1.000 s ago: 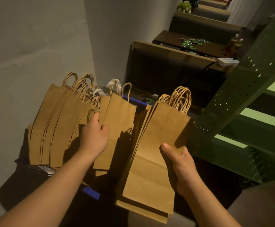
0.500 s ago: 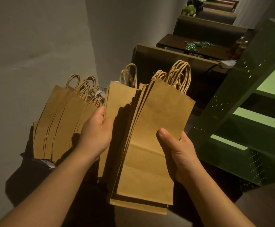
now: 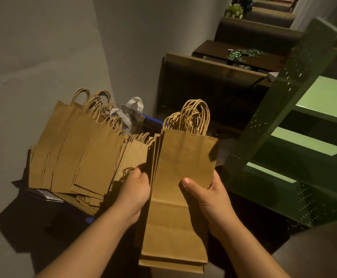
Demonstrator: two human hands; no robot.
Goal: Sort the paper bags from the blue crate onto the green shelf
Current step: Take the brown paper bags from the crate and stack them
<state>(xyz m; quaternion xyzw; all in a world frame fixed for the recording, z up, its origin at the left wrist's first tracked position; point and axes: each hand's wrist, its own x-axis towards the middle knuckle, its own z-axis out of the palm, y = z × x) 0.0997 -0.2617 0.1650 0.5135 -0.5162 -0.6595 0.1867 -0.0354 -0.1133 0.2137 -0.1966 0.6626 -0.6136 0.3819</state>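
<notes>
both hands hold one stack of flat brown paper bags upright in the lower middle of the view, twisted paper handles pointing to 12 o'clock. the right hand is at the stack's 3 o'clock edge, its grip pinching the bags: the thumb lies across the front face and the other fingers are hidden behind. the left hand is at the stack's 9 o'clock edge, its grip closed against the side of the bags with the fingertips curled out of sight at the edge. several bag edges show fanned slightly at the stack's top left and bottom.

at 9 to 10 o'clock from the hands, more brown bags lean in a loose fan against the grey wall, handles up, in the blue crate, of which only slivers of blue rim show. a white fabric strap sticks up behind them.

the green shelf stands at 2 to 3 o'clock, its perforated side panel facing the camera and pale green boards visible inside. at 12 to 1 o'clock dark wooden furniture recedes, with small green packets scattered on one counter.
</notes>
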